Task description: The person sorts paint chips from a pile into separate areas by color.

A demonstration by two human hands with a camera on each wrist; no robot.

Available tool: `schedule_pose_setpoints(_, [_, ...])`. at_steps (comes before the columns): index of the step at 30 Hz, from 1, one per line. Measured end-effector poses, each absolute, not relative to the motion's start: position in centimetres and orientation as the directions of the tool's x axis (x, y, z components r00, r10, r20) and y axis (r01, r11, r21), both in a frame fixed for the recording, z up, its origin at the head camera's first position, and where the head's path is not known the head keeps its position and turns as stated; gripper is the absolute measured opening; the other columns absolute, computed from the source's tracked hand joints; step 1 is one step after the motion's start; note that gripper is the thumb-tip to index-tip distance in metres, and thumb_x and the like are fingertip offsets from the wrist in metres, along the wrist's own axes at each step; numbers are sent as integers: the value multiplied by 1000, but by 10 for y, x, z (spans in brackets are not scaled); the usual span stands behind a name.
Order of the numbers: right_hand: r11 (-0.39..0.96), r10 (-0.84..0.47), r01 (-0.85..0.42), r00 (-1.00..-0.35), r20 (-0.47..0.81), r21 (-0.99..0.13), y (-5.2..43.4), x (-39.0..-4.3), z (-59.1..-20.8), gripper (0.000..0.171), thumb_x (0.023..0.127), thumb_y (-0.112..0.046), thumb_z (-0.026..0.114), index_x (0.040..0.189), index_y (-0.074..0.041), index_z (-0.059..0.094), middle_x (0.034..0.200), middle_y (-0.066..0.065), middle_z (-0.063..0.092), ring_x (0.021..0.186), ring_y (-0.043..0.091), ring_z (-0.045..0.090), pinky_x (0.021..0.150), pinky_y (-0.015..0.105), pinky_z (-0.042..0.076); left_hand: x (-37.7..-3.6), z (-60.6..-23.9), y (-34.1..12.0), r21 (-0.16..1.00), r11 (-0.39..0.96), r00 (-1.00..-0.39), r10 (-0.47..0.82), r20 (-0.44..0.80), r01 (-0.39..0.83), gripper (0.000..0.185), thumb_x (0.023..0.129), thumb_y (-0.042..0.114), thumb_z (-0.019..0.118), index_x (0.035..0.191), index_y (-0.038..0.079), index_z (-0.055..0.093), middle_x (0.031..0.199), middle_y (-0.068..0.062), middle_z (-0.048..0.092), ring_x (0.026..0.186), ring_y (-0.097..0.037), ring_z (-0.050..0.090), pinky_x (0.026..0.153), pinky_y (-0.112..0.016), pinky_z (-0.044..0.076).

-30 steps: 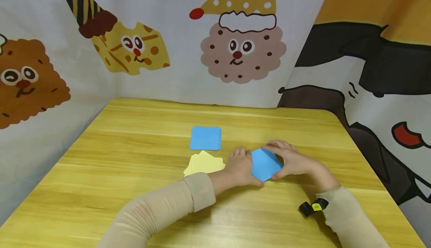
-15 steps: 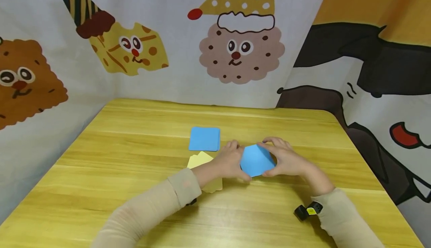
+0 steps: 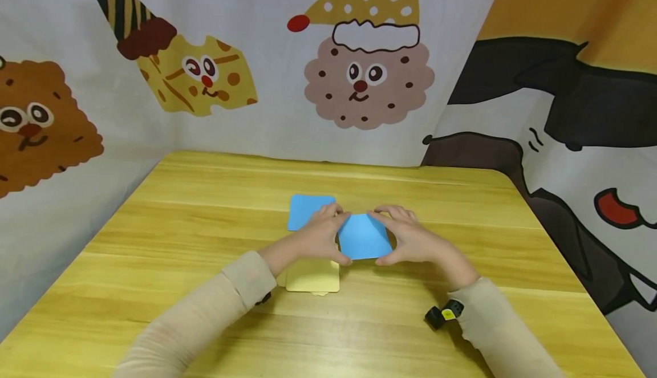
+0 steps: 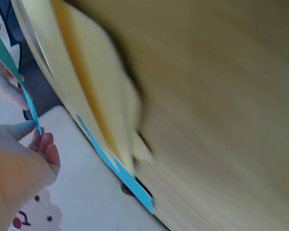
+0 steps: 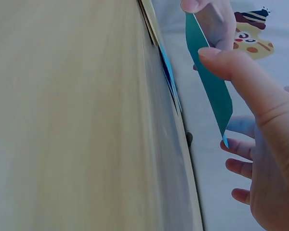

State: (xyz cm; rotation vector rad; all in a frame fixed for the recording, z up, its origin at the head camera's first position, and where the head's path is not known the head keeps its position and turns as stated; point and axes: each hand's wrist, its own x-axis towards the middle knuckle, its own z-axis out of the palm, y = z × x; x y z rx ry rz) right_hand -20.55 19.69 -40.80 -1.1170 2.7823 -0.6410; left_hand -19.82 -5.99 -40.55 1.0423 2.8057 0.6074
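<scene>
My left hand (image 3: pixel 319 238) and right hand (image 3: pixel 414 242) hold a blue sheet of paper (image 3: pixel 365 240) between them by its two sides, thumbs toward me. In the right wrist view the sheet (image 5: pixel 209 79) looks thin and teal, raised above the tabletop; the right thumb lies on its near side. The left wrist view shows the left thumb and fingers pinching the sheet's lower end (image 4: pixel 37 122). Under and in front of the left wrist lie yellow sheets (image 3: pixel 314 278). Beyond the left hand is a stack of blue square sheets (image 3: pixel 304 210), partly covered by it.
The wooden table (image 3: pixel 410 326) has a rounded far corner. A white curtain (image 3: pixel 277 121) printed with cartoon biscuits hangs right behind its far edge. Small black wrist cameras are strapped at the cuffs, the right one (image 3: pixel 443 314) more visible.
Both hands have moved left with the blue sheet, from right of the yellow sheets to near them. The left hand now covers part of the blue stack, while more of the yellow front edge shows.
</scene>
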Motion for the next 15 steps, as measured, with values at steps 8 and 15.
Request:
schedule_pose_setpoints(8, [643, -681, -648, -727, 82, -409, 166, -220, -408, 102, 67, -49, 82, 148, -6, 36, 145, 17, 34, 132, 34, 26, 102, 57, 19, -214, -403, -95, 383, 692, -761, 647, 45, 612, 108, 63, 51, 83, 144, -4, 37, 138, -13, 37, 124, -29, 34, 100, -45, 34])
schedule_pose_setpoints(15, [664, -668, -628, -742, 56, -406, 135, -236, -410, 103, 69, -52, 81, 149, -7, 34, 144, 14, 34, 131, 32, 27, 103, 53, 20, -230, -404, -124, 392, 699, -768, 640, 31, 598, 106, 65, 47, 84, 144, -4, 36, 139, -16, 36, 125, -33, 33, 101, -52, 31])
